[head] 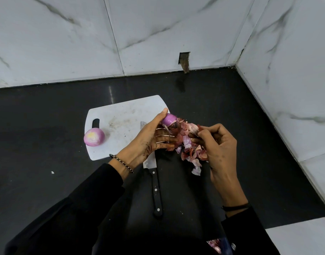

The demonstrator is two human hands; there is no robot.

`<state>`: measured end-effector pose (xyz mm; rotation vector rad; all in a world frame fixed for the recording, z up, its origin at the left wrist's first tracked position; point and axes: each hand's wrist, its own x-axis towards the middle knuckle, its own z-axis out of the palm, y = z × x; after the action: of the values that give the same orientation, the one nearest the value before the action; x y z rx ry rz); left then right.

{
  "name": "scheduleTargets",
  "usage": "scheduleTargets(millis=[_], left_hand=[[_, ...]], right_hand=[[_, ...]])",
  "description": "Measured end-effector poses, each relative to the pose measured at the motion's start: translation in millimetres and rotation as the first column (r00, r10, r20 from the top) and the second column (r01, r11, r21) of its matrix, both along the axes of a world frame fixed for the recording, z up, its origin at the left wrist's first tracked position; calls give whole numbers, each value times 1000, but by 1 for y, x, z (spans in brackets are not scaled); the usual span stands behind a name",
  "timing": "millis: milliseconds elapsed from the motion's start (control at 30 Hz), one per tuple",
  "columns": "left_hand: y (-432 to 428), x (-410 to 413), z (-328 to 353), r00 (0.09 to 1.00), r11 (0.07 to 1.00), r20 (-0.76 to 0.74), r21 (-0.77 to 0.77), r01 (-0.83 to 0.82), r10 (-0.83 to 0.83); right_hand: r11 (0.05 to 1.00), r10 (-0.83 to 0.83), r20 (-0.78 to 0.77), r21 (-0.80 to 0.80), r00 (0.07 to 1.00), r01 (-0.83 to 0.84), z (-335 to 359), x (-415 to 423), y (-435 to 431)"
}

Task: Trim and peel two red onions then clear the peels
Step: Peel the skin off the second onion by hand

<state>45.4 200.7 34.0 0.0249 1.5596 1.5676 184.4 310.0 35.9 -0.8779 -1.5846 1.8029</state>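
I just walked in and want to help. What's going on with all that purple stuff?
A person is peeling red onions. Their left hand holds a half-peeled onion over the white cutting board's edge, while the right hand pinches off its skin. One peeled onion already sits on the board. A pile of peels lies on the dark counter, not yet cleared, and the knife lies untouched below the hands.

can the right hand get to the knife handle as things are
Probably yes, once the right hand drops the peel it pinches. The knife handle lies bare on the counter, nothing over it; only the blade runs under the left hand, which holds an onion.
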Motion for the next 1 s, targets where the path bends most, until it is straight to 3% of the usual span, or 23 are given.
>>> scheduleTargets(millis=[200,400,767,1000], left_hand=[[-4,-2,0,1000,1000,28,-1,11,-11],[-7,-2,-1,995,999,102,40,7,-11],[-4,-2,-3,998,998,22,13,57,-58],[-2,-2,-6,996,996,-35,-10,86,-86]], right_hand=[[976,-32,142,217,989,1,-8,5,2],[888,56,297,421,953,-183,-14,3,4],[752,214,178,597,961,-278,-5,-8,0],[683,199,183,679,963,-270,-5,-12,-1]])
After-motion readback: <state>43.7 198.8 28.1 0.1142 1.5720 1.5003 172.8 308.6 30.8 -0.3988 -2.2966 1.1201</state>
